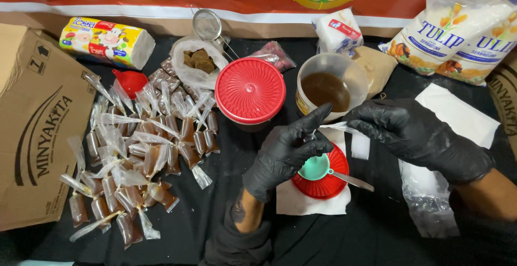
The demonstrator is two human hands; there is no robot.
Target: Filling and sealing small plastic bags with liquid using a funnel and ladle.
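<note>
Left hand [288, 155] pinches a small teal funnel [314, 167] over a red lid [323, 182]; right hand [417, 136] pinches an empty clear sachet [344, 130]. Many filled, knotted brown sachets [140, 158] lie left of the left hand. Cup of brown liquid [326, 89] just beyond the fingertips, roughly half full: more to fill.

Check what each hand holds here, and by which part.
Both hands, left hand and right hand, pinch a small clear bag near its mouth, above a teal funnel. Whether the left also holds the funnel cannot be told.

Black-covered table [183, 228] bearing tied sauce packets [140, 158], red-lidded tub [250, 91].
</note>
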